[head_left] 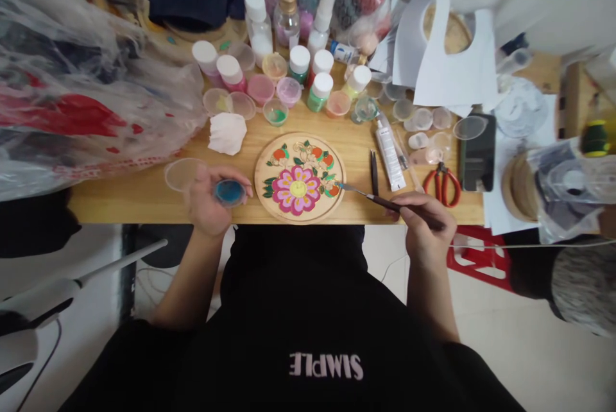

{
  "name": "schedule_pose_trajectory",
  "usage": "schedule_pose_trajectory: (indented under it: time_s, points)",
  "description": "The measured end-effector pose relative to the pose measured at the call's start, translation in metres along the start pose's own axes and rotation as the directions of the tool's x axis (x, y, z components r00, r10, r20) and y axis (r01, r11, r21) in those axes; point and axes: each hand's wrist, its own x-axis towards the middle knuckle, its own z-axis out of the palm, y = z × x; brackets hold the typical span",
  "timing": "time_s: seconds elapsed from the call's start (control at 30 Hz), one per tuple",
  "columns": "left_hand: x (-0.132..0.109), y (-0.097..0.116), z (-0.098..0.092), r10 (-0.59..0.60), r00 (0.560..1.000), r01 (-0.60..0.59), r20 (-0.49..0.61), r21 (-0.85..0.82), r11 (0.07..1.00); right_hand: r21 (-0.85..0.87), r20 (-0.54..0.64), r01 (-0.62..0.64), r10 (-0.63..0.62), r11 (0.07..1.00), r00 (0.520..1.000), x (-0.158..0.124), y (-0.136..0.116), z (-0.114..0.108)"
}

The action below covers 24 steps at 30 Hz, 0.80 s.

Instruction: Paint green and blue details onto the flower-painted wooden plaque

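My left hand (210,201) holds a small clear cup of blue paint (230,192) just left of a round wooden board (264,163). On the board is a pink and purple flower (297,190) with a yellow centre, with orange fruits and green leaves around it. My right hand (426,223) is closed round the dark handle of a thin metal tool (380,200). Its blue-coated tip is over the board's right edge, beside an orange fruit. Whether the tip touches the board I cannot tell.
Behind the board stand several white-capped bottles (299,64) and paint cups (276,113). To the right lie black tweezers (374,172), a white tube (390,155), red-handled pliers (441,185) and a phone (478,152). Plastic bags (96,104) fill the left; a crumpled tissue (228,133) lies near the cups.
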Motion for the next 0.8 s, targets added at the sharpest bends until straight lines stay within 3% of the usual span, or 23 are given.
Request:
schedule_pose_trajectory:
  time_s: [0.33,0.63,0.8]
  points:
    - [-0.001,0.001,-0.001,0.014,1.0,-0.013,0.024,-0.012,1.0,-0.203,0.121,0.121,-0.098,0.972,0.988,0.002,-0.021,0.001]
    - [-0.002,-0.001,-0.003,0.028,0.998,-0.027,0.05,-0.025,0.999,-0.203,0.122,0.136,-0.113,0.97,0.986,0.003,-0.022,0.0]
    - [0.0,-0.002,-0.003,0.068,0.995,-0.066,0.069,-0.024,0.998,-0.308,0.083,0.084,-0.061,0.948,0.995,0.003,-0.031,0.003]
